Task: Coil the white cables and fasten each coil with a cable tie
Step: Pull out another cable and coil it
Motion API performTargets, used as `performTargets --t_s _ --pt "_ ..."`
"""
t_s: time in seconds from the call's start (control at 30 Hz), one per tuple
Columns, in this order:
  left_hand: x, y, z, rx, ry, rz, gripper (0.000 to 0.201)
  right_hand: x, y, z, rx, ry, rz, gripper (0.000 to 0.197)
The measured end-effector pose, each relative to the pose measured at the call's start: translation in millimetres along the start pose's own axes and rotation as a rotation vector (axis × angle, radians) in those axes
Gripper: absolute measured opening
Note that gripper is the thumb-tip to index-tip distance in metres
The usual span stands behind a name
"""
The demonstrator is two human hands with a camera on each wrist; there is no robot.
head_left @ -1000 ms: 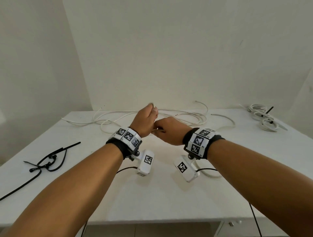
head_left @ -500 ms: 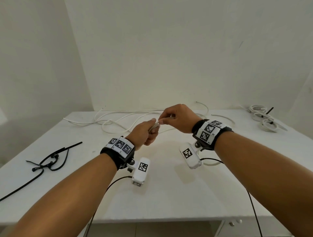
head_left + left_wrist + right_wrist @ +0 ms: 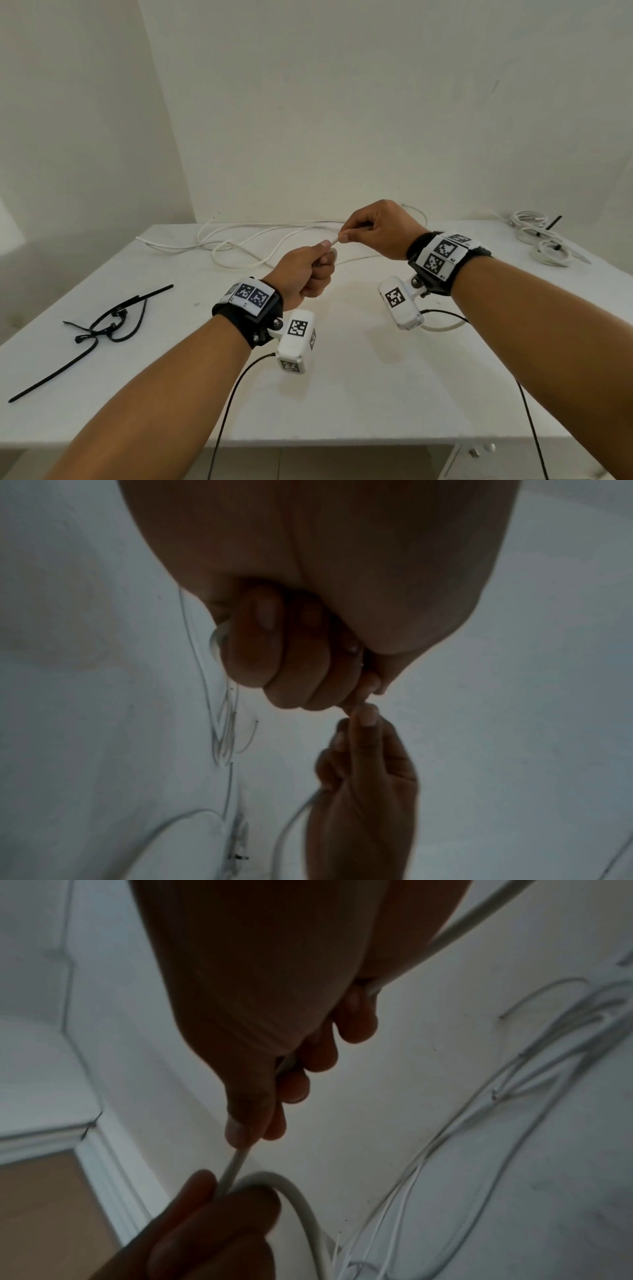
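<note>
Now both hands are raised a little above the white worktop point(image 3: 342, 394), close together near its middle. The left hand point(image 3: 308, 274) is curled into a fist around the white cable point(image 3: 236, 1167), and in the right wrist view a bend of the cable comes out of this fist and curves down. The right hand point(image 3: 376, 229) pinches the same cable between thumb and forefinger, just beside the left fist. The short piece between the two grips runs up and to the right, from the left hand to the right one. Beyond the hands, the loose length of cable point(image 3: 239, 240) lies in wide curves near the far edge. I think the coil is only begun, so the right hand, which is nearer to the loose part, should bring the next loop. Two finished coils point(image 3: 541, 240) lie at the far right, and black cable ties point(image 3: 109, 322) at the left.
</note>
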State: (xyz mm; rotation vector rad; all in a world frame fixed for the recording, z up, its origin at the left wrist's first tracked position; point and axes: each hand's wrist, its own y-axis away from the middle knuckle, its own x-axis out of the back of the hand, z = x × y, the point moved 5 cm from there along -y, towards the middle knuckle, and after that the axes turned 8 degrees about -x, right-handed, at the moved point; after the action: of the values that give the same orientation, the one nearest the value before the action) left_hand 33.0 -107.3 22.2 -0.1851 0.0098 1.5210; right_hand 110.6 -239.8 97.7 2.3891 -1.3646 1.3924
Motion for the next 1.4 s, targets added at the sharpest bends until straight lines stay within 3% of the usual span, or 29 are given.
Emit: performTargets --t_s 0.1,0.23,0.4,0.53,0.77,0.87,1.0,1.07,1.17,1.4 --pt "-9.4 -3.2 12.3 -0.050 0.109 0.009 0.042 -8.0 7.2 11.8 -0.084 -0.121 0.051 0.019" --pt "-15.0 -5.0 29.5 -0.179 0.262 0.030 0.038 -23.0 19.4 13.6 -0.093 -0.101 0.059 0.044" --pt "-4.4 -10.9 51.0 -0.309 0.348 0.156 0.031 -42.3 26.9 13.1 -0.106 -0.020 -0.037 0.025" --pt "-1.8 -17.0 48.5 -0.349 0.356 0.276 0.028 -61.0 28.8 -3.6 -0.072 0.093 -0.096 0.038" --pt "7.9 -18.6 36.5 -0.370 -0.170 0.368 0.030 -66.0 35.6 -8.2 -0.062 0.269 -0.212 0.031" --pt "4.5 -18.3 31.8 -0.349 -0.402 0.297 0.023 -64.9 36.9 -11.1 -0.027 0.357 -0.228 0.031" --pt "5.1 -16.1 20.5 -0.241 -0.760 0.151 0.035 -55.1 40.6 -17.8 -0.024 0.490 -0.267 0.022" --pt "4.7 -15.2 17.6 -0.177 -0.831 0.105 0.045 -46.5 40.6 -24.6 0.001 0.520 -0.261 0.020" --pt "2.1 -14.6 21.1 -0.209 -0.889 0.048 0.059 -36.0 38.6 -34.3 0.038 0.547 -0.254 0.019" --pt "12.4 2.0 4.0 -0.105 -0.872 -0.027 0.055 8.6 20.5 -26.2 -0.038 0.372 -0.143 0.014"
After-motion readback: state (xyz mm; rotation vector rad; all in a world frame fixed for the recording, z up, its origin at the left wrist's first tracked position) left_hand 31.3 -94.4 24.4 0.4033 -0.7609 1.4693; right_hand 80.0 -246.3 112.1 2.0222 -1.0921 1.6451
